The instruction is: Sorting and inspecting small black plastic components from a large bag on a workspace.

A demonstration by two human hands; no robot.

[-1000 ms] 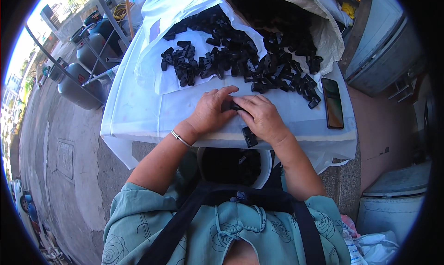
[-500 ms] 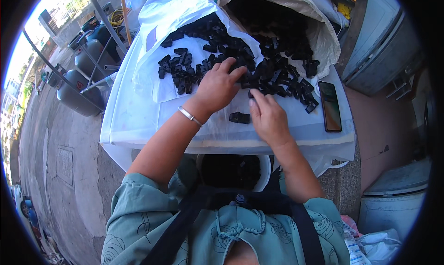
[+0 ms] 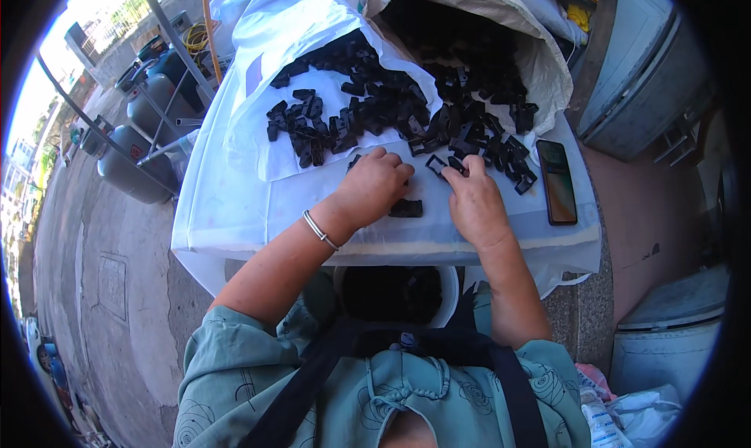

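My left hand (image 3: 374, 184) is closed over the white-covered table, its fingers curled round a black plastic buckle part (image 3: 353, 162) that peeks out beyond the knuckles. My right hand (image 3: 479, 207) pinches another black buckle part (image 3: 438, 165), a frame-like piece, between thumb and forefinger at the front of the pile. Between the hands, partly beside the left one, a black buckle (image 3: 407, 209) lies by itself on the cover. Loose black buckle parts (image 3: 314, 127) spill from a white sack (image 3: 274, 26) at the left and a beige sack (image 3: 551, 57) at the right.
A phone (image 3: 557, 184) lies at the table's right edge. Below the front edge stands a white bucket (image 3: 449, 301) holding black pieces. Grey gas cylinders (image 3: 134, 173) stand on the floor at the left. A metal cabinet (image 3: 673, 323) and plastic bags (image 3: 645, 413) are at the right.
Both hands have drawn back from the pile towards me, with black buckle parts now showing at their fingers. The right hand has also shifted slightly right.
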